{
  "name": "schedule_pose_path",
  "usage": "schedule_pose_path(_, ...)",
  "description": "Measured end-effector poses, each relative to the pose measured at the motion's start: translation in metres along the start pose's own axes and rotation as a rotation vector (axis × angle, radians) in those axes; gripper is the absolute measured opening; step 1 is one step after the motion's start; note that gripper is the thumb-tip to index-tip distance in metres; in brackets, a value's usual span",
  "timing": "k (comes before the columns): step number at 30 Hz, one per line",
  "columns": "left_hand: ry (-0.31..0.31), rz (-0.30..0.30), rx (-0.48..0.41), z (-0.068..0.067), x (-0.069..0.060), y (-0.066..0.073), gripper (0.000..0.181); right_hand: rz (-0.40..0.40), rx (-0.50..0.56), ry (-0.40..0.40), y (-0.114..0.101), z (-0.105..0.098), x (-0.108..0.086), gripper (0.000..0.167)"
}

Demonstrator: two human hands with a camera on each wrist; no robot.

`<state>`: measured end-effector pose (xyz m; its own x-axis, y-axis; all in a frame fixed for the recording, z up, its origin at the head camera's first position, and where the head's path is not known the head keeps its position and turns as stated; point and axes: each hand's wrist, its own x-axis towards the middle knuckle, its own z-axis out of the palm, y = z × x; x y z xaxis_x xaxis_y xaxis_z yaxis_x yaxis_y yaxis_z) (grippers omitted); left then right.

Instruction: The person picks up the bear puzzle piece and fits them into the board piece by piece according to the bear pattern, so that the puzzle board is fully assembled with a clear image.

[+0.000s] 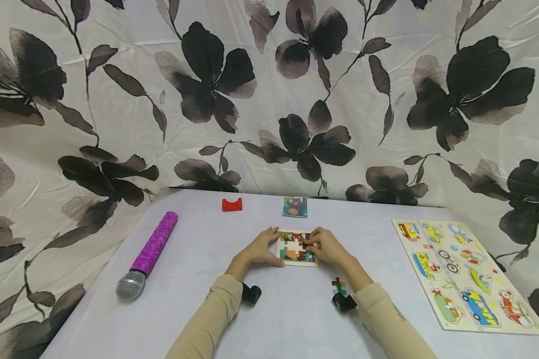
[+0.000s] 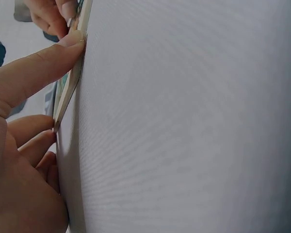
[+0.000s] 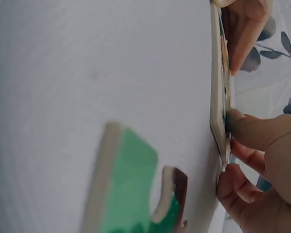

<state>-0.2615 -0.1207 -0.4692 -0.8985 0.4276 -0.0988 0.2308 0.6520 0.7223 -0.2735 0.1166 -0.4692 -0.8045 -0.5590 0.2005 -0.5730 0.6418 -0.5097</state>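
Note:
A small wooden puzzle board (image 1: pixel 298 263) with a bear picture lies on the table, partly filled, with a pale gap in its middle. My left hand (image 1: pixel 261 248) grips its left side, thumb (image 2: pixel 48 68) along the near edge and fingers beyond. At the right side, my right hand (image 1: pixel 327 247) pinches a puzzle piece (image 1: pixel 304 244) against the board; the fingers hide part of it. One loose puzzle piece (image 1: pixel 339 286) lies near the right forearm, and its green face (image 3: pixel 131 184) shows large in the right wrist view. Behind the board sits a bear picture card (image 1: pixel 295 207).
A purple glittery microphone (image 1: pixel 154 247) lies at the left. Toward the back is a red cut-out block (image 1: pixel 231 205). A vehicle puzzle board (image 1: pixel 467 274) covers the table's right side. Black wrist-worn devices (image 1: pixel 251 294) show by the sleeves. Floral cloth (image 1: pixel 296 99) hangs behind the table.

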Motion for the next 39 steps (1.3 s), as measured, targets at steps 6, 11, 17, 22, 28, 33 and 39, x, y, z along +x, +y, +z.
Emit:
schedule_pose_path(6,-0.003,-0.008,0.005,0.0003,0.0000,-0.0012,0.094,-0.060,-0.070,0.034,0.0016,0.0002,0.0009,0.015)
schedule_pose_path(11,-0.007,-0.008,0.012,0.0013,0.0002,-0.0014,0.093,-0.041,-0.047,0.023,0.0016,-0.0004,-0.0004,0.016)
schedule_pose_path(17,0.003,-0.009,0.006,0.0008,0.0003,-0.0001,0.093,-0.034,0.023,-0.012,0.0013,-0.0019,-0.0025,0.018)
schedule_pose_path(22,0.010,-0.009,-0.003,0.0000,0.0004,0.0005,0.094,-0.047,0.045,-0.021,0.0019,-0.0034,-0.0028,0.017)
schedule_pose_path(28,0.006,-0.008,-0.001,-0.0002,-0.0008,0.0013,0.093,-0.057,0.043,-0.032,0.0000,-0.0042,-0.0041,0.016)
schedule_pose_path(33,-0.001,0.003,0.003,-0.0004,-0.0009,0.0008,0.091,-0.052,0.046,-0.026,-0.0008,-0.0053,-0.0052,0.016)
schedule_pose_path(39,-0.012,0.011,-0.014,-0.0008,0.0000,-0.0002,0.080,-0.049,0.061,-0.047,0.0003,-0.0062,-0.0062,0.018)
